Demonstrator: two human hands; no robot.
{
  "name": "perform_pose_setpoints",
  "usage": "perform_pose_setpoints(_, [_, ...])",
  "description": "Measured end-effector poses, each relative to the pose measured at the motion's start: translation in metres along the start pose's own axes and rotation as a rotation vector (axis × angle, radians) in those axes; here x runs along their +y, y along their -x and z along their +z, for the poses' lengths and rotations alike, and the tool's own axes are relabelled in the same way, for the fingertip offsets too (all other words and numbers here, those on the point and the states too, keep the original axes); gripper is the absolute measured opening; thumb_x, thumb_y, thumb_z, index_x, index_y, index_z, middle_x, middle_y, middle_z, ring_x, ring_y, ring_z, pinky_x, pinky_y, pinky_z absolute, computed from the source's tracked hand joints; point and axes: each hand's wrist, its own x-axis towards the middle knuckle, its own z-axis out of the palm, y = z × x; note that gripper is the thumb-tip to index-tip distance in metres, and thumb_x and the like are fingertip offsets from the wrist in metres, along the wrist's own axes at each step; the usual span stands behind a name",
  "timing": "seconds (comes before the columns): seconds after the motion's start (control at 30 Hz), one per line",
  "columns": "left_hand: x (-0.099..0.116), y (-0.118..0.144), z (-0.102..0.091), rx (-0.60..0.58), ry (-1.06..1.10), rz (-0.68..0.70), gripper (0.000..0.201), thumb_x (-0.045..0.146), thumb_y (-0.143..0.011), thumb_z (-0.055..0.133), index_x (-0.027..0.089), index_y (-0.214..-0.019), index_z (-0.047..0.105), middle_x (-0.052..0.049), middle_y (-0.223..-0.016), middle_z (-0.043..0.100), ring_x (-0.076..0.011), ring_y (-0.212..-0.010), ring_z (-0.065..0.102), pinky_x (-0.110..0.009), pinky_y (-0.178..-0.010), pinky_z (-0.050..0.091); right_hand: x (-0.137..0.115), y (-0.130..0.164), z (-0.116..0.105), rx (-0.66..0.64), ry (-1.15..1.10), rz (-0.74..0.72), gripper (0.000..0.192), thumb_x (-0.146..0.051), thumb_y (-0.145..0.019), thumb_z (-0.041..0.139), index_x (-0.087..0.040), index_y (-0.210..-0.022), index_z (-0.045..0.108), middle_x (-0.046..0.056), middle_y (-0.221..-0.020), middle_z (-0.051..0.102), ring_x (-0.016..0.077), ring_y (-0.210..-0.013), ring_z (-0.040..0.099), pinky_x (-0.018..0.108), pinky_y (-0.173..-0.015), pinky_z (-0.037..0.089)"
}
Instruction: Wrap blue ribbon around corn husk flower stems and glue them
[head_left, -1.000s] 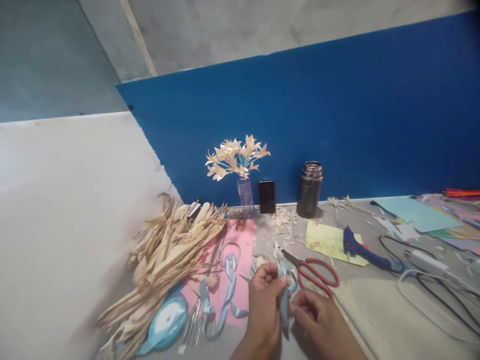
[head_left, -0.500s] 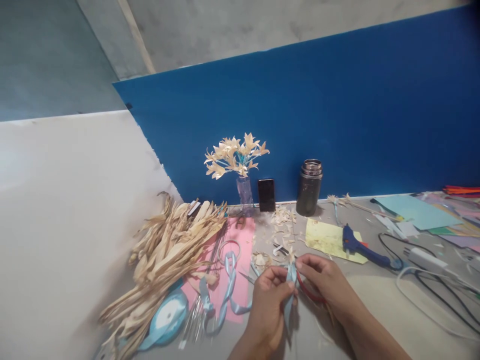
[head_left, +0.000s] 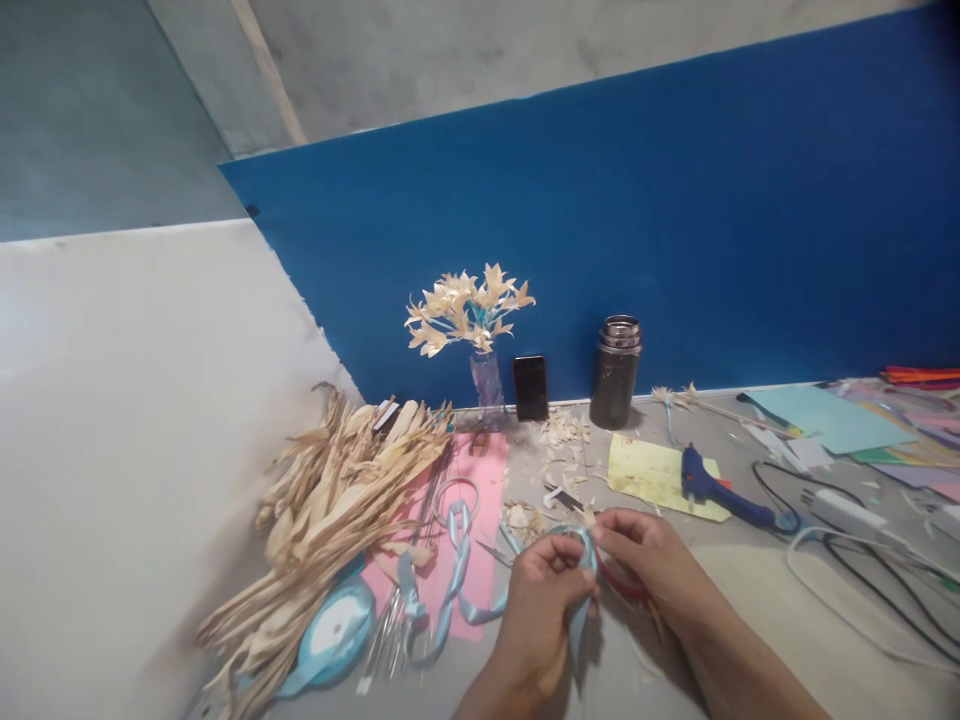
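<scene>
With fingers of the left hand (head_left: pixel 544 600) clamped on light-blue satin ribbon (head_left: pixel 577 622) over the near middle of the bench (head_left: pixel 619 692), those of the right hand (head_left: pixel 641 550) seemingly pinching the corn-husk flower (head_left: pixel 589 516), apparently wrapping; calls for steady tension.

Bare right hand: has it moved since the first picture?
Yes: the bare right hand has moved forward, closer to the blue plastic glue gun.
</scene>
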Motion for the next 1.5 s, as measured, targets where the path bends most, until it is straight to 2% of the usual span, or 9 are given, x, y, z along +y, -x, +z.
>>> perform_pose_setpoints(0.23, [0.001,0.004,0.002,-0.019,-0.01,-0.014,0.029,0.019,-0.053,0.086,0.014,-0.073,0.065,0.001,-0.061,0.06,-0.0098,-0.052,0.053,-0.021,-0.049,0.04,-0.007,0.007,0.004,-0.065,-0.188,0.067,0.042,-0.049,-0.062,0.083,-0.019,-0.06,0.054,-0.01,-0.041,0.038,0.0041,-0.037,0.026,0.02,-0.04,0.014])
perform_pose_setpoints(0.53, [-0.001,0.003,0.005,0.007,-0.205,0.106,0.019,0.024,-0.063,0.078,0.015,-0.073,0.065,0.003,-0.056,0.056,-0.0095,-0.048,0.047,-0.023,-0.048,0.035,-0.004,0.008,0.01,0.093,-0.218,0.049,0.039,-0.042,-0.062,0.081,-0.02,-0.056,0.048,-0.01,-0.043,0.038,0.0048,-0.04,0.026,0.019,-0.039,0.02])
perform_pose_setpoints(0.67, [0.0,0.003,0.006,0.057,-0.359,0.192,0.009,0.022,-0.069,0.071,0.016,-0.071,0.064,0.004,-0.056,0.052,-0.0094,-0.05,0.043,-0.024,-0.052,0.035,-0.005,0.01,0.01,0.149,-0.179,-0.005,0.036,-0.041,-0.063,0.079,-0.021,-0.057,0.05,-0.008,-0.046,0.04,0.0064,-0.042,0.03,0.02,-0.04,0.025])
perform_pose_setpoints(0.77, [0.003,0.005,0.007,0.075,-0.51,0.294,0.003,0.019,-0.072,0.066,0.017,-0.07,0.065,0.002,-0.062,0.057,-0.0127,-0.06,0.049,-0.026,-0.061,0.04,-0.005,0.012,0.009,0.19,-0.106,-0.057,0.034,-0.041,-0.064,0.079,-0.02,-0.058,0.054,-0.007,-0.047,0.044,0.0073,-0.042,0.032,0.022,-0.04,0.026])
perform_pose_setpoints(0.9, [0.005,0.008,0.009,0.058,-0.668,0.458,0.007,0.016,-0.077,0.06,0.018,-0.071,0.064,-0.001,-0.072,0.063,-0.0168,-0.073,0.056,-0.029,-0.073,0.043,-0.006,0.015,0.009,0.245,-0.061,-0.099,0.035,-0.045,-0.064,0.079,-0.02,-0.059,0.056,-0.006,-0.05,0.048,0.0084,-0.042,0.035,0.023,-0.04,0.027])
perform_pose_setpoints(1.1, [-0.001,0.006,0.009,0.067,-0.806,0.596,0.01,0.01,-0.074,0.061,0.019,-0.071,0.06,0.0,-0.072,0.06,-0.0164,-0.072,0.056,-0.027,-0.069,0.043,-0.008,0.017,0.013,0.253,-0.127,-0.093,0.038,-0.048,-0.063,0.08,-0.021,-0.059,0.053,-0.008,-0.05,0.043,0.0079,-0.043,0.03,0.022,-0.039,0.026])
perform_pose_setpoints(1.2, [-0.003,0.005,0.008,0.082,-0.844,0.651,0.012,0.009,-0.076,0.058,0.019,-0.07,0.06,0.0,-0.074,0.06,-0.0164,-0.073,0.057,-0.027,-0.07,0.042,-0.007,0.018,0.013,0.266,-0.128,-0.078,0.04,-0.049,-0.062,0.082,-0.02,-0.059,0.054,-0.008,-0.05,0.042,0.0079,-0.045,0.03,0.022,-0.041,0.031])
perform_pose_setpoints(1.3, [0.0,0.005,0.008,0.08,-0.814,0.616,0.011,0.012,-0.078,0.058,0.02,-0.072,0.062,-0.001,-0.076,0.063,-0.0174,-0.075,0.058,-0.028,-0.072,0.042,-0.003,0.018,0.009,0.24,-0.177,-0.065,0.042,-0.051,-0.063,0.084,-0.019,-0.061,0.056,-0.007,-0.053,0.044,0.0078,-0.047,0.033,0.022,-0.047,0.038])
perform_pose_setpoints(1.5, [0.012,0.007,0.011,0.121,-0.577,0.306,0.004,0.017,-0.07,0.069,0.017,-0.068,0.066,-0.003,-0.071,0.065,-0.0195,-0.074,0.057,-0.03,-0.074,0.042,0.007,0.021,-0.005,0.217,-0.187,-0.069,0.042,-0.058,-0.072,0.077,-0.017,-0.074,0.071,0.0,-0.064,0.059,0.0154,-0.063,0.052,0.026,-0.057,0.046])
